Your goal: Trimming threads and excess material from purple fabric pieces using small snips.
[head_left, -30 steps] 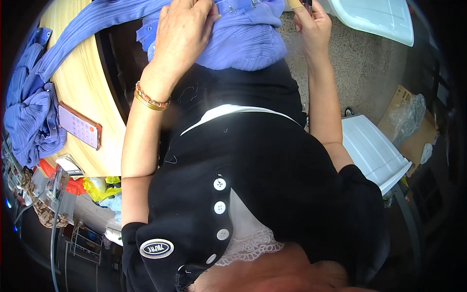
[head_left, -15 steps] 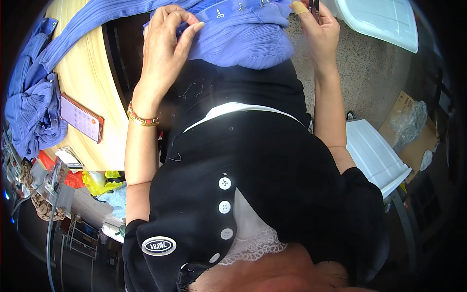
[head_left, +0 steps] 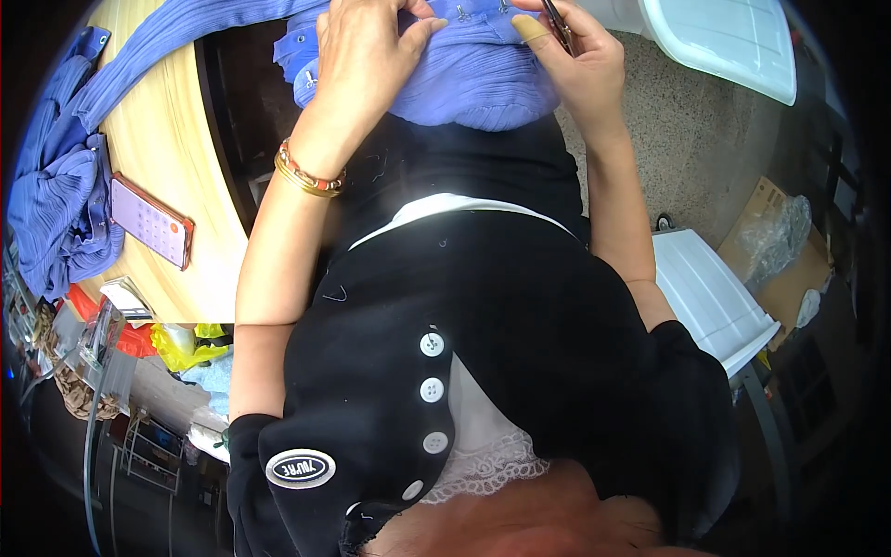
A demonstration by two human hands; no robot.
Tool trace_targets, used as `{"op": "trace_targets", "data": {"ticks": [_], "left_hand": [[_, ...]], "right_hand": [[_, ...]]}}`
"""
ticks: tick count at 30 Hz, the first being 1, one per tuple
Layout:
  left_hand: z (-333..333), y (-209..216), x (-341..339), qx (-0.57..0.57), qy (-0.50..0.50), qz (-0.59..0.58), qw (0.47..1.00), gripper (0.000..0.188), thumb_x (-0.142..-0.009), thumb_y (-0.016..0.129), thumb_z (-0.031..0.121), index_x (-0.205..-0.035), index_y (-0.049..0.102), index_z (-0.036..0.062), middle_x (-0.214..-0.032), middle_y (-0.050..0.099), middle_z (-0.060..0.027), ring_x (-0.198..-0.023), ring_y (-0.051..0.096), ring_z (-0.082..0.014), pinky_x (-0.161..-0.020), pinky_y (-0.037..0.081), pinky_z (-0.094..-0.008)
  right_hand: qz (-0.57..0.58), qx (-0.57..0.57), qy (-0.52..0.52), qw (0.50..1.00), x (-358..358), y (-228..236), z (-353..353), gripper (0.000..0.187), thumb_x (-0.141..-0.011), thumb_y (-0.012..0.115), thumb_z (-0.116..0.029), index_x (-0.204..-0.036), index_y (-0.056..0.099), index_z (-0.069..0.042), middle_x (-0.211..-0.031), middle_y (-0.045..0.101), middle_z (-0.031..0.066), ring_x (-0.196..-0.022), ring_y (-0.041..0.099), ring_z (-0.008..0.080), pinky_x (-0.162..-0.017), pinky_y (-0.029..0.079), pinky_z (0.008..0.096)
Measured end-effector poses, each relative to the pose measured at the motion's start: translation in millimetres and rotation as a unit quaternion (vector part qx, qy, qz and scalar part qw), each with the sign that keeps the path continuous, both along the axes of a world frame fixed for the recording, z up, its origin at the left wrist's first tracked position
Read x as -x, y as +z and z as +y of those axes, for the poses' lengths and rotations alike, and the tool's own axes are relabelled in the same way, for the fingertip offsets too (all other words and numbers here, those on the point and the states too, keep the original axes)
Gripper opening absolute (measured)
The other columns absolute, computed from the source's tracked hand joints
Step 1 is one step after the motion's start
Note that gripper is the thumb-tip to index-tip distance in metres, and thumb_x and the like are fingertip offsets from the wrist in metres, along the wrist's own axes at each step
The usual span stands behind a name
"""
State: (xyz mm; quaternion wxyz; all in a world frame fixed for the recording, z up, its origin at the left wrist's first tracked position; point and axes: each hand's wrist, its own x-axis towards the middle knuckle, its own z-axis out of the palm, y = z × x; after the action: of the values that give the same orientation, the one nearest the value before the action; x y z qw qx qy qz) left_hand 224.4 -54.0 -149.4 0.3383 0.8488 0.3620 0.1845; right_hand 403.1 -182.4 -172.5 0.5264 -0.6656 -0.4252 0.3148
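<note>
A blue ribbed knit garment (head_left: pixel 473 88) lies bunched across my lap at the top of the view. Along its band sit several small buttons with pale thread ends around them. My left hand (head_left: pixel 367 60) pinches the band between thumb and forefinger. At the band's right end is my right hand (head_left: pixel 587 74), its thumb in a tan finger cover (head_left: pixel 531 30). Slim dark thread snips (head_left: pixel 557 26) are gripped in its fingers, their upper end cut off by the frame edge. The right thumb tip is close to the cloth; whether it presses on it, I cannot tell.
On the left, a pale wooden table (head_left: pixel 167 102) bears another blue knit garment (head_left: pixel 60 213) and a phone (head_left: pixel 151 220) in a red case. Bags lie below it. To the right are a translucent bin (head_left: pixel 724 42), a white plastic box (head_left: pixel 710 297) and cardboard (head_left: pixel 756 241) with clear plastic.
My left hand has slid right along the band, uncovering a button at the garment's left end. My right hand has come left and slightly down with the snips, so the hands are nearer each other.
</note>
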Motion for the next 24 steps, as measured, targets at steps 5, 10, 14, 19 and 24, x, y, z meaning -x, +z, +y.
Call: {"op": "trace_targets", "data": {"ticks": [5, 10, 14, 19, 24], "left_hand": [[3.7, -3.4, -4.0, 0.093, 0.017, -0.004, 0.995, 0.015, -0.082, 0.077, 0.010, -0.080, 0.065, 0.0012, -0.088, 0.058, -0.0156, -0.089, 0.057, -0.0315, -0.078, 0.045, -0.0405], [8.6, -9.5, 6.3, 0.135, -0.006, -0.034, 0.990, 0.013, -0.084, 0.076, 0.009, -0.081, 0.066, 0.0010, -0.087, 0.056, -0.0095, -0.088, 0.055, -0.0239, -0.077, 0.044, -0.0355], [3.5, -1.3, 18.6, 0.159, -0.028, -0.132, 0.978, 0.011, -0.085, 0.076, 0.008, -0.083, 0.068, 0.0014, -0.089, 0.054, -0.0055, -0.088, 0.054, -0.0200, -0.079, 0.042, -0.0343], [9.4, -8.9, 49.9, 0.137, -0.042, -0.073, 0.987, 0.015, -0.091, 0.077, 0.020, -0.095, 0.073, 0.0052, -0.123, 0.060, -0.0059, -0.116, 0.056, -0.0161, -0.099, 0.040, -0.0275], [22.9, -12.6, 73.3, 0.135, -0.005, -0.095, 0.986, 0.016, -0.092, 0.075, 0.019, -0.098, 0.074, 0.0035, -0.123, 0.061, -0.0073, -0.118, 0.055, -0.0164, -0.100, 0.041, -0.0284]], "right_hand": [[0.236, -0.329, 0.066, 0.912, 1.1, -37.2, 19.2, 0.022, -0.092, 0.071, 0.000, -0.114, 0.070, 0.002, -0.103, 0.065, 0.0008, -0.084, 0.059, 0.0042, -0.074, 0.047, 0.0181], [0.054, -0.042, -0.015, 0.998, -2.2, -6.9, 1.2, 0.022, -0.092, 0.071, 0.000, -0.114, 0.070, 0.003, -0.105, 0.067, 0.0021, -0.087, 0.061, 0.0055, -0.077, 0.048, 0.0191], [0.027, -0.017, -0.012, 0.999, -7.2, -7.5, -3.8, 0.022, -0.092, 0.072, -0.001, -0.113, 0.070, 0.003, -0.101, 0.066, 0.0001, -0.080, 0.057, 0.0031, -0.071, 0.045, 0.0175], [0.011, -0.036, -0.018, 0.999, -2.1, -6.6, 0.0, 0.020, -0.091, 0.073, -0.002, -0.110, 0.071, 0.002, -0.093, 0.062, -0.0035, -0.072, 0.049, 0.0009, -0.064, 0.039, 0.0164], [-0.006, -0.026, -0.008, 1.000, 4.4, 2.1, 3.6, 0.017, -0.089, 0.074, -0.002, -0.106, 0.073, 0.001, -0.090, 0.060, -0.0050, -0.068, 0.045, 0.0007, -0.061, 0.035, 0.0164]]}}
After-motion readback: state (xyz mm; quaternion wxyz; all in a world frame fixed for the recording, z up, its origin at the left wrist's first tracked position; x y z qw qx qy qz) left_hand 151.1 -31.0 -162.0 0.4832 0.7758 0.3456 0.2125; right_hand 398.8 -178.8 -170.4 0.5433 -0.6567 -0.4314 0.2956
